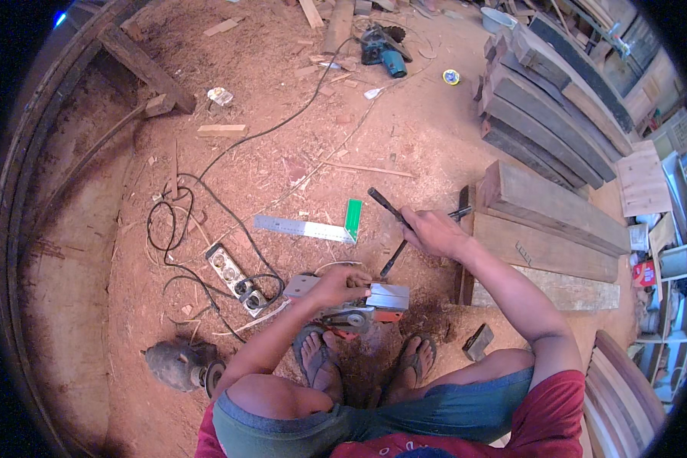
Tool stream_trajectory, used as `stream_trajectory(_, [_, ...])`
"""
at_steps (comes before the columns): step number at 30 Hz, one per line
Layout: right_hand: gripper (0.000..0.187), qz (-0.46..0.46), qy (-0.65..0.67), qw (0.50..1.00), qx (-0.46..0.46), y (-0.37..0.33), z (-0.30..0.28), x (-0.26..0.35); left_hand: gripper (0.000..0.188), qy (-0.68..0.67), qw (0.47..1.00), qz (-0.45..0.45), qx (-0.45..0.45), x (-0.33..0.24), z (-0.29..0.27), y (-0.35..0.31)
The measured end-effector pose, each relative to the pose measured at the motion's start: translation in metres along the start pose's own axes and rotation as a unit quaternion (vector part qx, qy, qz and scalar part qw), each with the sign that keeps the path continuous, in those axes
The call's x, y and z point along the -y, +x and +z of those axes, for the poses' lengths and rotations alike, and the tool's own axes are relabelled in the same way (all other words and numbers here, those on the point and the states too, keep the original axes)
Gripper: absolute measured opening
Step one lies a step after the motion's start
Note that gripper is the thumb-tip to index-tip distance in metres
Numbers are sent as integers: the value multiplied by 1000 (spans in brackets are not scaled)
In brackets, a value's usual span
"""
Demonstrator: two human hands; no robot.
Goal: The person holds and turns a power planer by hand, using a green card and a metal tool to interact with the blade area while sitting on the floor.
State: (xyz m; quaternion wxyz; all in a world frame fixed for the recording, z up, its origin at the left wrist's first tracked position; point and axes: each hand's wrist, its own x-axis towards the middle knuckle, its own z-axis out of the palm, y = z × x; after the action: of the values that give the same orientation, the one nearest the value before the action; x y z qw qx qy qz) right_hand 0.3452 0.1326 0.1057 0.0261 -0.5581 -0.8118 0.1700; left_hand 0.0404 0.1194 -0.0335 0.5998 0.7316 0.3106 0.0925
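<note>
Between my feet lies what looks like an upturned electric planer (388, 295), with flat metal plates, an exposed belt and pulley, and red-orange parts. My left hand (334, 290) grips its top, thumb and fingers near the middle gap between the plates. Raised to the right of the planer, my right hand (437, 233) is closed around a black socket wrench (387, 204) with several arms. One arm points to the far left, another down toward the planer; the hand covers where they join. Beyond the planer, a try square (305, 227) with a green handle lies on the floor.
A power strip (235, 276) with tangled black cable lies left. Nearby is a dark motor-like tool (179, 365). Thick timber beams (549, 237) are stacked right, beside a small dark block (478, 342). A teal circular saw (389, 57) rests far off among wood shavings.
</note>
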Motion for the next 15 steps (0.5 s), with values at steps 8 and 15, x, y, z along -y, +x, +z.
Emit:
stream_trajectory(8, [32, -14, -14, 1000, -15, -2, 13, 2, 45, -230, 973, 30, 1, 15, 7, -7])
stream_trajectory(15, [30, -27, 37, 999, -22, 8, -1, 11, 26, -54, 998, 18, -36, 4, 0, -2])
